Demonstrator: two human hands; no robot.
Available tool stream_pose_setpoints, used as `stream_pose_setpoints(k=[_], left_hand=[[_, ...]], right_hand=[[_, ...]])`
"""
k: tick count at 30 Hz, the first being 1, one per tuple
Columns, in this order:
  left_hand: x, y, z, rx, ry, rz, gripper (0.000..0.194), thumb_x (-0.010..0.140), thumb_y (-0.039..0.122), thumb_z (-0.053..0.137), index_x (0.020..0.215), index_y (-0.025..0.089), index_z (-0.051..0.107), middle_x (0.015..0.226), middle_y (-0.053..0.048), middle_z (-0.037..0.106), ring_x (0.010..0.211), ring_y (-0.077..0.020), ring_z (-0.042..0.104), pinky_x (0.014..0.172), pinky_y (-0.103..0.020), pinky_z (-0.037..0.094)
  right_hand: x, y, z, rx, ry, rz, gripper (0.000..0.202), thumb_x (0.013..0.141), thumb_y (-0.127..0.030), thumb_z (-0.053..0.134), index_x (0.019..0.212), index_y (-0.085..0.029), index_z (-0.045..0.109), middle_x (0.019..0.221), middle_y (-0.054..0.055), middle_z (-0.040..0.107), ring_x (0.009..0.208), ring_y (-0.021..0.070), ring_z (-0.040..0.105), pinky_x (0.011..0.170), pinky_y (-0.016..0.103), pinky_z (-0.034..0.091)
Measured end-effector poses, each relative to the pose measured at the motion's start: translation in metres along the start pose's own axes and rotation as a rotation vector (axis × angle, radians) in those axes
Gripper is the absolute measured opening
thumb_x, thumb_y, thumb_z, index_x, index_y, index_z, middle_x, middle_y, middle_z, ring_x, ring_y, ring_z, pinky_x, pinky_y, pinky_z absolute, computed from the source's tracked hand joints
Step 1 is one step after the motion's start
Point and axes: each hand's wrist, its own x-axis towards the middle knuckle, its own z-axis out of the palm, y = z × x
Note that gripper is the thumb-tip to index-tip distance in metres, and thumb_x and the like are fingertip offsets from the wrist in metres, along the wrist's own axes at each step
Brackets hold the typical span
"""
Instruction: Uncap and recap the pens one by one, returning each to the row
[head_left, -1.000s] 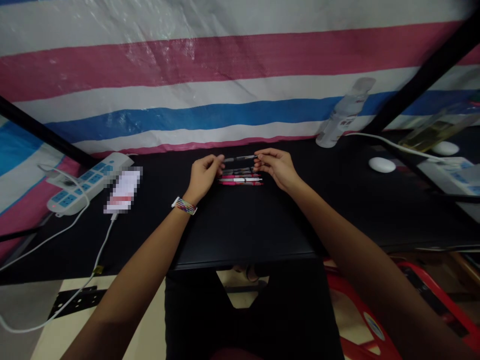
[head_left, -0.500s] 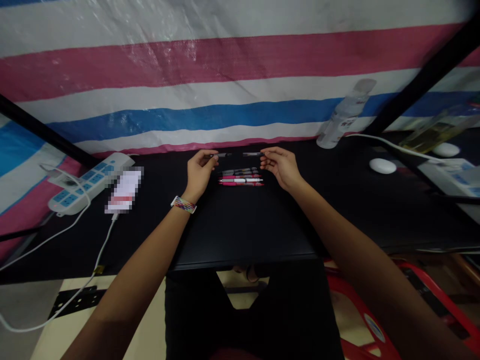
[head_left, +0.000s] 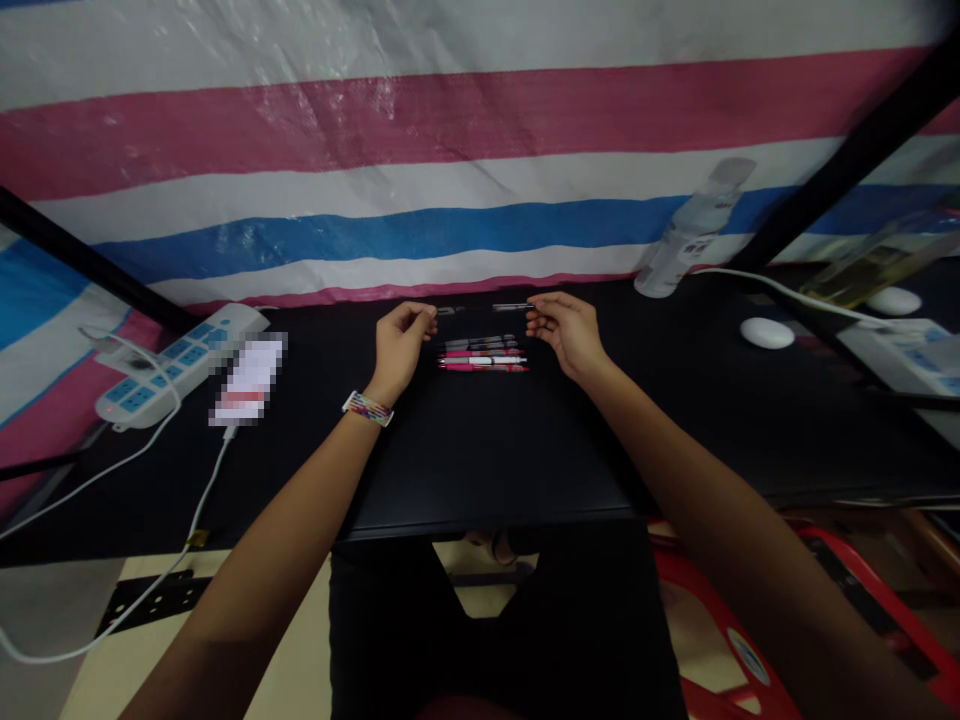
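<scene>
My left hand is closed on a dark pen cap, which points right from the fingertips. Facing it across a small gap, a clear pen sticks out leftward from my right hand, whose thumb and finger pinch its end. Just below, between both hands, several pens lie side by side on the black table: dark ones at the back, a white one and a pink one at the front. A colourful band circles my left wrist.
A white power strip and a blurred phone with a cable lie at the left. On the right are a clear bottle, a white mouse and a bottle of yellowish liquid. A red stool stands below.
My right hand has shifted slightly right with the pen, and the gap between pen and cap is a little wider. My left hand has barely moved.
</scene>
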Motion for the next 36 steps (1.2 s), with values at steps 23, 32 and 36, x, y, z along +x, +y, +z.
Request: stream_pose_setpoints(k=[23, 32, 36], left_hand=[[-0.001, 0.002, -0.001, -0.026, -0.045, 0.001, 0.011, 0.093, 0.033, 0.085, 0.089, 0.023, 0.084, 0.081, -0.004, 0.080, 0.073, -0.0160, 0.072, 0.067, -0.028, 0.058], [-0.012, 0.008, 0.003, 0.146, -0.195, 0.094, 0.059, 0.109, 0.063, 0.069, 0.066, 0.022, 0.072, 0.061, -0.002, 0.064, 0.060, -0.0138, 0.057, 0.059, -0.029, 0.044], [-0.012, 0.008, 0.004, 0.118, -0.201, 0.120, 0.042, 0.106, 0.052, 0.076, 0.077, 0.022, 0.075, 0.069, -0.001, 0.069, 0.065, -0.0141, 0.062, 0.063, -0.029, 0.048]], right_hand=[[0.000, 0.003, 0.002, 0.012, -0.022, -0.027, 0.007, 0.088, -0.016, 0.078, 0.084, -0.021, 0.081, 0.074, 0.003, 0.074, 0.071, 0.0159, 0.069, 0.073, 0.032, 0.063], [-0.007, 0.014, 0.007, -0.026, -0.206, -0.146, 0.011, 0.084, -0.028, 0.089, 0.093, -0.022, 0.087, 0.082, 0.004, 0.080, 0.067, 0.0169, 0.073, 0.075, 0.038, 0.063], [-0.006, 0.013, 0.007, -0.011, -0.198, -0.116, 0.010, 0.083, -0.027, 0.088, 0.091, -0.022, 0.087, 0.081, 0.005, 0.078, 0.070, 0.0178, 0.072, 0.077, 0.040, 0.065]])
